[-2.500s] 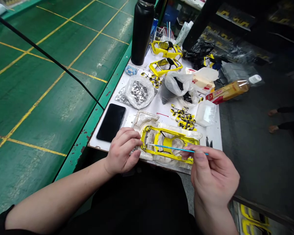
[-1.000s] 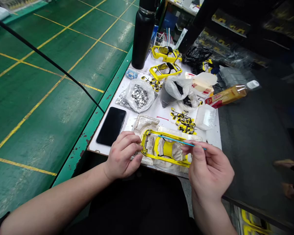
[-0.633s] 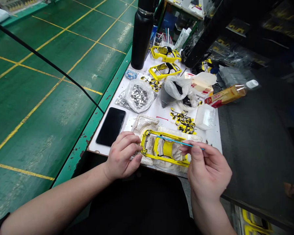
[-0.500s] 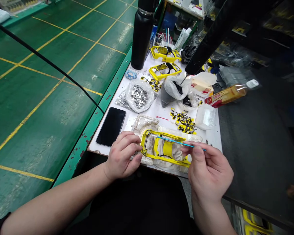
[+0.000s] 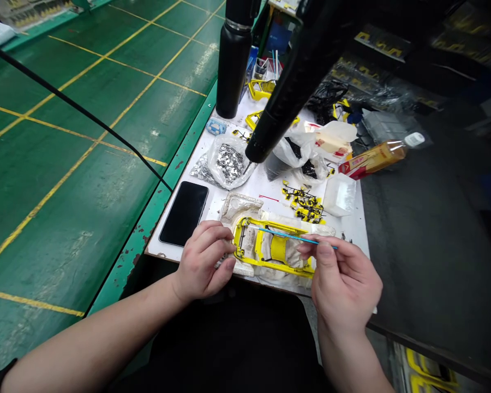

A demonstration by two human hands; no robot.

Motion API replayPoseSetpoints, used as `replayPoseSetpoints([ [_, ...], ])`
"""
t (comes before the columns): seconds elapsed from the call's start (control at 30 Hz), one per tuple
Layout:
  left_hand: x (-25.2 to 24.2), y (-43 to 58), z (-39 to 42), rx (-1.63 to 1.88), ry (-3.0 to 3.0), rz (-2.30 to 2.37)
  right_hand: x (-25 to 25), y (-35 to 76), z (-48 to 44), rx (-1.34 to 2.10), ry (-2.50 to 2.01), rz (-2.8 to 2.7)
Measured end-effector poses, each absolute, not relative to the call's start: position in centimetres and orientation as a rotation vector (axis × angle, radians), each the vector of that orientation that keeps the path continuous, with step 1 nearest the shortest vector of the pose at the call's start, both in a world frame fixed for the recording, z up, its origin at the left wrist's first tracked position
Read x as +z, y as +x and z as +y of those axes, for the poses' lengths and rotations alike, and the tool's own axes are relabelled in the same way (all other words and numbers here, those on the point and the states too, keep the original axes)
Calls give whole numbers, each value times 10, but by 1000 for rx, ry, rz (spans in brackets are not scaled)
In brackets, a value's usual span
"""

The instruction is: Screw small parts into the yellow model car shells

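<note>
A yellow toy car body (image 5: 263,251) lies in a whitish moulded cradle (image 5: 241,203) near the table's front edge. Curled round the body's left end are the fingers of my left hand (image 5: 207,262), closed against it. My right hand (image 5: 346,281) pinches a thin blue stick (image 5: 306,239) between thumb and fingers, its pale tip reaching left over the upper part of the car body. Some fingers of this hand hide the body's right end. What the tip touches, if anything, I cannot tell.
A black screwdriver-like tool (image 5: 278,114) slants down over a bag of silvery pieces (image 5: 229,164). Behind lie a bag of black parts (image 5: 284,158), yellow-black small parts (image 5: 305,202) and a drink bottle (image 5: 376,155). A phone (image 5: 185,213) and a black flask (image 5: 231,65) stand left.
The hanging black tool has swung left, from above the bag of black parts to the silvery pieces. The view has shifted slightly; both hands keep about the same pose.
</note>
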State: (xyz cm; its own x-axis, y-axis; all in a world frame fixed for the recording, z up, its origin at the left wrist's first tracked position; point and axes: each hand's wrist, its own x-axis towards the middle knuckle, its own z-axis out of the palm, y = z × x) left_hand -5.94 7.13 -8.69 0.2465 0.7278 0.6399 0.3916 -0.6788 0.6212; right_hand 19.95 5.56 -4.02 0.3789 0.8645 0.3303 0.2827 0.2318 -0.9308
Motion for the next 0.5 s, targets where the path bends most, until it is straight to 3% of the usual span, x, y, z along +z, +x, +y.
replayPoseSetpoints([
  [0.33, -86, -60, 66, 1393, 2195, 1032, -22, 215, 49, 506, -1219, -1024],
  [0.5, -85, -61, 65, 1380, 2201, 1034, -18, 244, 61, 309, -1182, -926],
])
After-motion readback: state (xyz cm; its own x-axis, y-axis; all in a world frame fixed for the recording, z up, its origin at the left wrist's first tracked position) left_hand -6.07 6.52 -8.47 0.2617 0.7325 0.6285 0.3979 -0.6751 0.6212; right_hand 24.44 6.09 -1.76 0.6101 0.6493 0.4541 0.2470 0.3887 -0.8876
